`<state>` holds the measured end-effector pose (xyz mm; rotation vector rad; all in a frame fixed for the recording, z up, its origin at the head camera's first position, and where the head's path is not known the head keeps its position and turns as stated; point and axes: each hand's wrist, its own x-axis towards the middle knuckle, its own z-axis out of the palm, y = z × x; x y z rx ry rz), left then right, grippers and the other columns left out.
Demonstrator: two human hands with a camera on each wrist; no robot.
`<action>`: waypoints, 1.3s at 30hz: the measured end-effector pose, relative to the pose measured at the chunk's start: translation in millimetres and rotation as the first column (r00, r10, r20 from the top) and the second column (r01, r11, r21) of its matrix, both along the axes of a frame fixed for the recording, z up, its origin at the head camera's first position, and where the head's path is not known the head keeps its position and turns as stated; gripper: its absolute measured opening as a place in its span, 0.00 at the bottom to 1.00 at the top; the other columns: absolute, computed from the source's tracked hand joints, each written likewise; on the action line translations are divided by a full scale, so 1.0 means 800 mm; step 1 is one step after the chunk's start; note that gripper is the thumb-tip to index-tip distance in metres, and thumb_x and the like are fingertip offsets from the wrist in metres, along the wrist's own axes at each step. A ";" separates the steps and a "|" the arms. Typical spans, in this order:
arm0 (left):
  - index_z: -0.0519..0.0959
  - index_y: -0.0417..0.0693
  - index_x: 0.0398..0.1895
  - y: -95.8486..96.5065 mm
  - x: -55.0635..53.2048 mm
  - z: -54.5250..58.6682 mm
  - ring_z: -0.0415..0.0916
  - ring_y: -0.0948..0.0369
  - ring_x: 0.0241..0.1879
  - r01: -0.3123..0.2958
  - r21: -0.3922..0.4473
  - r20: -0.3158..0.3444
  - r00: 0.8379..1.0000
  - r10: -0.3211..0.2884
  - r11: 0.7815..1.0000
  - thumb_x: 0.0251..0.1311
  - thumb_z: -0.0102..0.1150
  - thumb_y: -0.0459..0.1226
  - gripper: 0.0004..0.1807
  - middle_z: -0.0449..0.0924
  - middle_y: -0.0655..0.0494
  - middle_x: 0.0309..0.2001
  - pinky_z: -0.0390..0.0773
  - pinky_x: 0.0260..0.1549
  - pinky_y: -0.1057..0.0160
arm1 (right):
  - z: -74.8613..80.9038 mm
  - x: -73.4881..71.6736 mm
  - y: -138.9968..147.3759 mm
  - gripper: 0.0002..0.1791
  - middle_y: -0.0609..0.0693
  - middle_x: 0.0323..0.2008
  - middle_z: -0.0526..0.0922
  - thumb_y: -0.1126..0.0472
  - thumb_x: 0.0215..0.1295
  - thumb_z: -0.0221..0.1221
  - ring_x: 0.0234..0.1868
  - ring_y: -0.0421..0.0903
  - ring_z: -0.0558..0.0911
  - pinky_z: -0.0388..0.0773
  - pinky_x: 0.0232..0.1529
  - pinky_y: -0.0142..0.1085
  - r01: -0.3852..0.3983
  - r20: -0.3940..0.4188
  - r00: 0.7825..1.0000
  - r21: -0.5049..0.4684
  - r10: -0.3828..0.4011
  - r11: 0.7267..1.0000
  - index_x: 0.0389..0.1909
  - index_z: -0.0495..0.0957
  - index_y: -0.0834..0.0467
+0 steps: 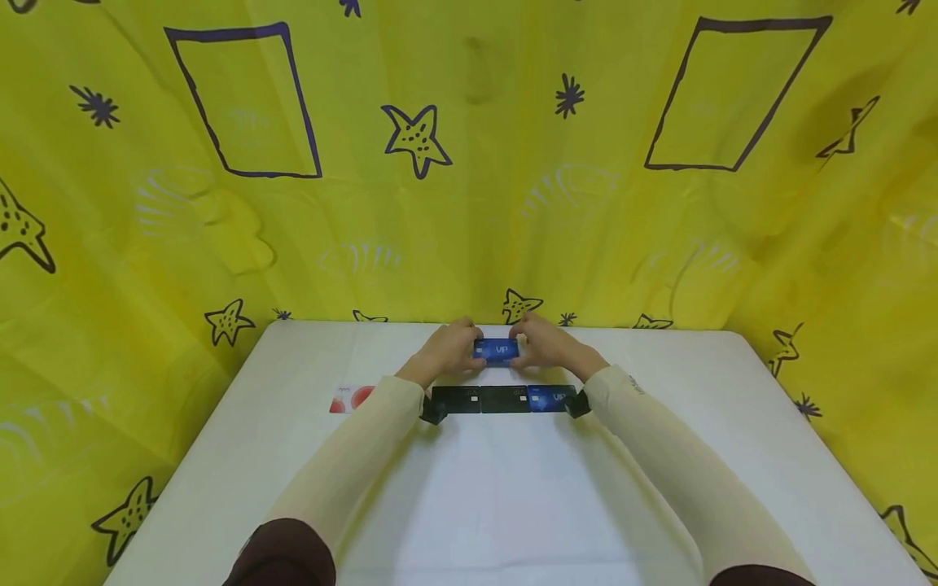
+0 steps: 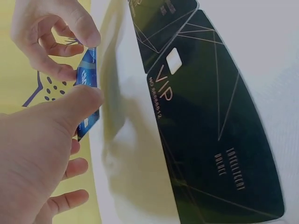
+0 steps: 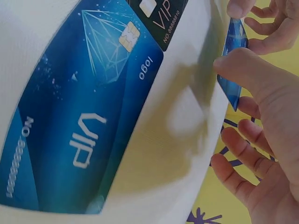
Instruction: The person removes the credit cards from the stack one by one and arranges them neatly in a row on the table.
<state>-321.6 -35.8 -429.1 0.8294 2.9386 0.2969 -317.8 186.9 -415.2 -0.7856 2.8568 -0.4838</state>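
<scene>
A blue VIP card is between my two hands near the table's far edge. My left hand pinches its left end between thumb and fingers. At the other end, my right hand pinches it the same way. In both wrist views the card is seen nearly edge-on, thumbs on the near face. Closer to me a row of cards lies on the table: a red-and-white card, two black VIP cards and a second blue VIP card at the right end. My left forearm covers part of the row.
The white table stretches toward me below the row. Behind it hangs a yellow curtain printed with stars and frames, which also borders both sides. Dark wrist-worn pieces sit close to the card row.
</scene>
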 end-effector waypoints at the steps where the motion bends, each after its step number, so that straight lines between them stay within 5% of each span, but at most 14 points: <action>1: 0.79 0.44 0.65 0.000 0.000 0.002 0.74 0.56 0.49 0.006 -0.001 -0.010 1.000 -0.006 1.000 0.63 0.70 0.51 0.31 0.75 0.48 0.56 0.77 0.55 0.57 | 0.001 0.000 0.001 0.30 0.63 0.57 0.75 0.54 0.59 0.73 0.48 0.54 0.77 0.78 0.53 0.47 0.003 -0.001 1.000 0.000 -0.003 1.000 0.59 0.80 0.64; 15: 0.80 0.43 0.62 0.000 0.002 0.023 0.75 0.54 0.50 0.048 -0.008 -0.082 0.995 -0.049 0.999 0.61 0.71 0.52 0.32 0.76 0.48 0.55 0.77 0.55 0.56 | 0.016 0.001 0.005 0.30 0.60 0.60 0.74 0.54 0.61 0.74 0.51 0.54 0.79 0.81 0.54 0.46 0.041 -0.005 0.999 0.007 -0.040 0.999 0.61 0.80 0.62; 39: 0.81 0.43 0.61 0.022 0.007 0.022 0.77 0.53 0.53 0.060 0.015 -0.087 0.994 -0.059 0.998 0.61 0.71 0.52 0.31 0.77 0.46 0.59 0.77 0.58 0.55 | 0.025 0.010 0.028 0.28 0.63 0.62 0.72 0.57 0.60 0.74 0.52 0.57 0.80 0.81 0.53 0.47 0.022 0.000 1.000 -0.024 -0.022 0.999 0.59 0.80 0.63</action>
